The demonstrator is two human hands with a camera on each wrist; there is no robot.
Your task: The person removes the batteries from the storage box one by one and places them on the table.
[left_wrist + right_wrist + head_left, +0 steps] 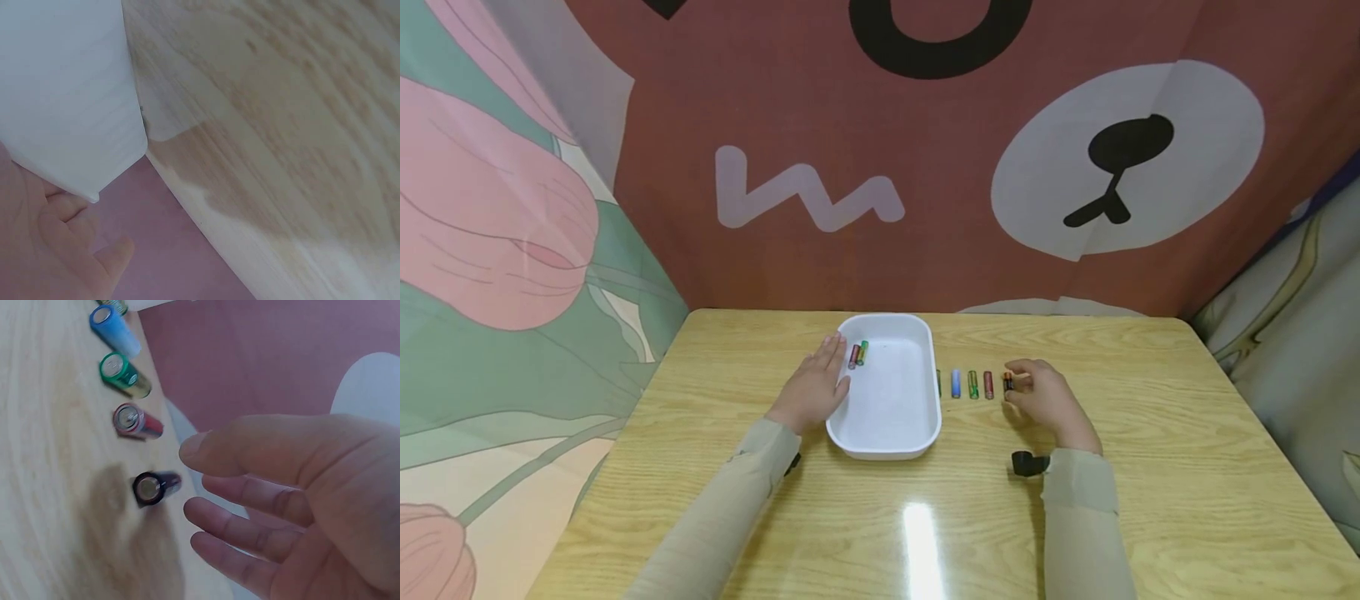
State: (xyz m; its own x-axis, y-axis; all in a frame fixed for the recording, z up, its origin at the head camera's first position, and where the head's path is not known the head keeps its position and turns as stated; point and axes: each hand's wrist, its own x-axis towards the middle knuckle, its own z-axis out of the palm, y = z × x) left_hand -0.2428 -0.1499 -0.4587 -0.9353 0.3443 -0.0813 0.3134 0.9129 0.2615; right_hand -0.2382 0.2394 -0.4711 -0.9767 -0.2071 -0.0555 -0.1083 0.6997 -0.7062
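Note:
My left hand [809, 388] lies along the left side of a white plastic tray [887, 452], its fingers fairly straight against the wall. Inside the tray, near its upper left, are a red battery [853, 357] and a green battery [862, 352]. To the right of the tray, my right hand [1047, 398] is at a black-and-orange battery [1008, 382]. In the right wrist view, thumb and fingers stand apart with a gap to that black battery [155, 487]. Beside it in a row lie a red battery [988, 385], a green one [973, 384] and a blue one [956, 383].
Another green battery [938, 383] lies at the row's left end, partly hidden by the tray's right rim. The wooden table [985, 533] ends at a printed cloth backdrop [820, 267]. A dark wrist-camera part [1028, 463] sticks out by the right sleeve.

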